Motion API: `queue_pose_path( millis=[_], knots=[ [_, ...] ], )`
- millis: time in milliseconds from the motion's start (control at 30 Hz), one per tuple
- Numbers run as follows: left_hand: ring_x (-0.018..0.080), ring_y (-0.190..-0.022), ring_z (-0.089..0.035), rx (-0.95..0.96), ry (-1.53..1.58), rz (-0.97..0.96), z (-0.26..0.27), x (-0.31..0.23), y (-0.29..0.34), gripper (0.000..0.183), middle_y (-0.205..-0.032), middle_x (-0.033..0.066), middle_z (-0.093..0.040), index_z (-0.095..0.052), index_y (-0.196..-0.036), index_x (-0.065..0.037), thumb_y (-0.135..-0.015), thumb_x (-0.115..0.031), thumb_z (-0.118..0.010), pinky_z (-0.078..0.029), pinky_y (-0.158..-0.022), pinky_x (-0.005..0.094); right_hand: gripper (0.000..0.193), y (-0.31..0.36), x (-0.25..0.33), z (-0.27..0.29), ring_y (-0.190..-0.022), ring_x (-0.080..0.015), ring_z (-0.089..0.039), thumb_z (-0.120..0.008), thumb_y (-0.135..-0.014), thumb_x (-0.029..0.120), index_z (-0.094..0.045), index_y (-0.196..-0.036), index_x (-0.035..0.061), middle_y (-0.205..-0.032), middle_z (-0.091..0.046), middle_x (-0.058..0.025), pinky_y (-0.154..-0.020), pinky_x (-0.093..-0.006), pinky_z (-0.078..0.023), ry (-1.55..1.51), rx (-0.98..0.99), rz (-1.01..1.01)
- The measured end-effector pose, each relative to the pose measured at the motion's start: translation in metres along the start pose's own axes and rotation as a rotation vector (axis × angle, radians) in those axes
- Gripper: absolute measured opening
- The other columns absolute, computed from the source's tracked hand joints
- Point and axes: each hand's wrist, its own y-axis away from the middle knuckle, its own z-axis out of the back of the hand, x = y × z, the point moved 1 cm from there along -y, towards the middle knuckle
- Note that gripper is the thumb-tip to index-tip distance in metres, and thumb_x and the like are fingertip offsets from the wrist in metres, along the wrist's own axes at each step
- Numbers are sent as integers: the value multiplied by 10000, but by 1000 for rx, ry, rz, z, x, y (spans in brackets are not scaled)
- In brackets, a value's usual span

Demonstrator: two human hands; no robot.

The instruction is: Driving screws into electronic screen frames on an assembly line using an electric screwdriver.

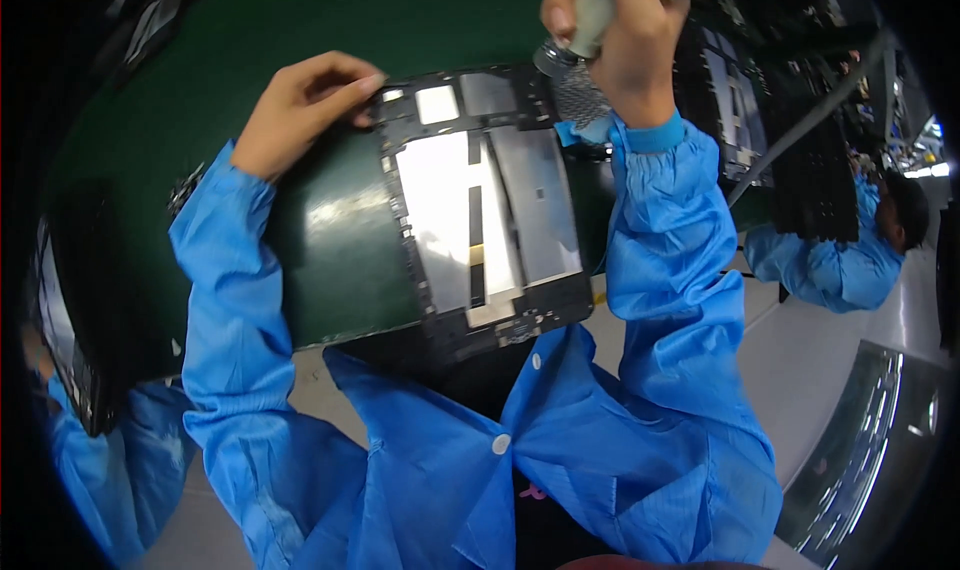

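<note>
Tablet back frame (480, 210), black with silvery inner plates, lies at the frame's centre on a green mat (330, 270). Its upper-left corner is pinned by the left hand (300, 110), fingers pressed flat, nothing enclosed. A grey cylindrical tool (590, 20) is clasped by the right hand (625, 50) over the upper-right corner. A slip could scratch the plates or shift the frame. No containers are seen.

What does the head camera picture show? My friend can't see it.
A person in a blue coat holds a grey tool in the right hand over a flat black frame with shiny panels. The left hand presses the frame's corner on a green table.
</note>
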Motion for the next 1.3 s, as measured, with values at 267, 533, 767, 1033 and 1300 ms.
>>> queue_pose_path(
  millis=[267, 533, 767, 1033, 1300],
  knots=[
    [137, -796, -674, -40, 45, -27, -6, 7, -2, 249, -952, 86, -689, -667, -1099, 29, -933, -153, -700, -557, -752, 255, 121, -11, -33, -91, -456, -124, -571, -627, -925, 96, -641, -920, -24, -793, -697, -104, -404, -255, -432, -259, 182, -80],
    [156, -783, -698, -95, 84, 34, -5, 2, 5, 220, -896, 117, -724, -736, -1027, 30, -897, -148, -732, -562, -751, 257, 129, -5, -40, -99, -456, -122, -558, -611, -927, 109, -633, -920, -18, -772, -691, -100, -411, -247, -432, -220, 185, -107],
    [166, -810, -708, -99, 41, 52, -2, -3, 4, 255, -930, 130, -730, -730, -1073, 36, -911, -161, -714, -566, -777, 261, 143, -8, -44, -98, -450, -117, -548, -608, -932, 126, -633, -912, -13, -705, -658, -82, -407, -245, -424, -206, 195, -65],
    [176, -826, -711, -81, 99, 31, 3, 0, 3, 256, -981, 139, -730, -712, -1102, 56, -920, -121, -685, -573, -801, 268, 147, -6, -44, -104, -446, -117, -544, -603, -939, 136, -627, -898, -4, -669, -640, -73, -402, -249, -421, -202, 229, -95],
    [163, -851, -703, -68, 72, 42, 1, -4, 6, 255, -1003, 129, -723, -700, -1118, 61, -938, -116, -667, -570, -820, 257, 168, -5, -46, -103, -441, -117, -542, -590, -942, 135, -628, -864, -9, -636, -617, -69, -397, -249, -414, -170, 224, -75]
  ],
)
